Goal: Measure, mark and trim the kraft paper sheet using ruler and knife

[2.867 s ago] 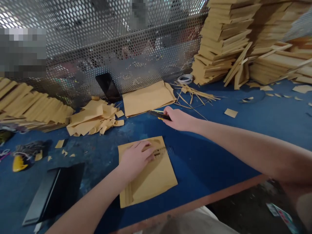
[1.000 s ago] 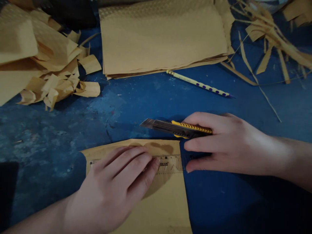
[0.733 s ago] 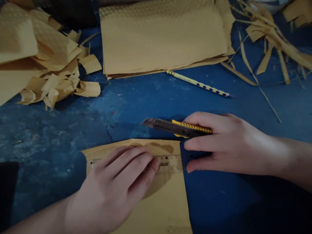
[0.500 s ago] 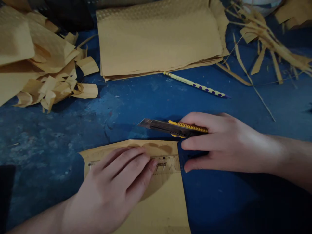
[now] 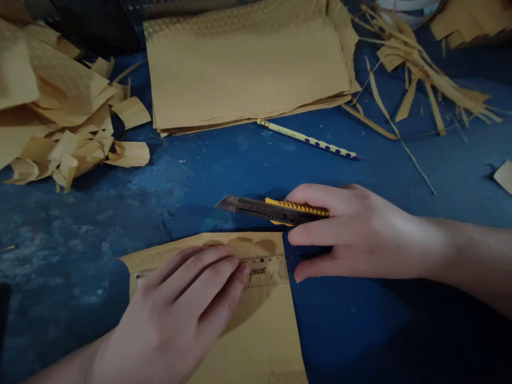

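My left hand (image 5: pixel 180 298) lies over a clear plastic ruler (image 5: pixel 266 269), its fingers stretched out and pressing down. Beneath the ruler is a sheet of tan paper (image 5: pixel 264 330) with a slightly curled top edge. In my right hand (image 5: pixel 352 234) is a snap-off utility knife (image 5: pixel 256 209) with a yellow-edged handle, held between thumb-side fingers. Its long blade is out and points left, just above the paper's top edge. The thumb of my right hand rests by the ruler's right end; whether it touches cannot be made out.
A stack of tan paper (image 5: pixel 248 69) lies at the back, with a yellow pencil (image 5: pixel 312 140) in front. Curled paper scraps (image 5: pixel 76 152) are heaped at left. Thin paper strips (image 5: pixel 424 69) lie back right. The blue tabletop (image 5: pixel 192 176) is stained.
The view has shifted a little, so most things appear slightly farther left. A paper scrap now shows at the right edge. Both hands keep their places on the ruler and knife.
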The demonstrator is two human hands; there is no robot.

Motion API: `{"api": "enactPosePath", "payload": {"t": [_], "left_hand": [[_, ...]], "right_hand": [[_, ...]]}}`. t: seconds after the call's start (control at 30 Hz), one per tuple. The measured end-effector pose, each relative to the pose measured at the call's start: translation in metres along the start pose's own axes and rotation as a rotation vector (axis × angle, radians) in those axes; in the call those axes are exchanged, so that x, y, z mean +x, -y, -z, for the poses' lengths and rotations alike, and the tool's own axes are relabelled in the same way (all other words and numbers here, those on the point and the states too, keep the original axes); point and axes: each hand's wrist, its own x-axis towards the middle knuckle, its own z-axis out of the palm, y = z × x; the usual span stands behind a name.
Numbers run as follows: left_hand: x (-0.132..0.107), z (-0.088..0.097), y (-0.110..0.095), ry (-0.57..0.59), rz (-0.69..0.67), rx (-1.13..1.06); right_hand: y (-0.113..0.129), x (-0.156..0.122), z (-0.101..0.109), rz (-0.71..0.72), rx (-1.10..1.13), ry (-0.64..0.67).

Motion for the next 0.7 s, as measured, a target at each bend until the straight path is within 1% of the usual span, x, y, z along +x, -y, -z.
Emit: {"api": "enactPosePath", "payload": {"t": [0.7], "left_hand": [[-0.0017, -0.0018, -0.0006, -0.029, -0.03, 0.025]], "right_hand": [[0.0002, 0.002, 0.002, -0.023, 0.041, 0.032]]}}
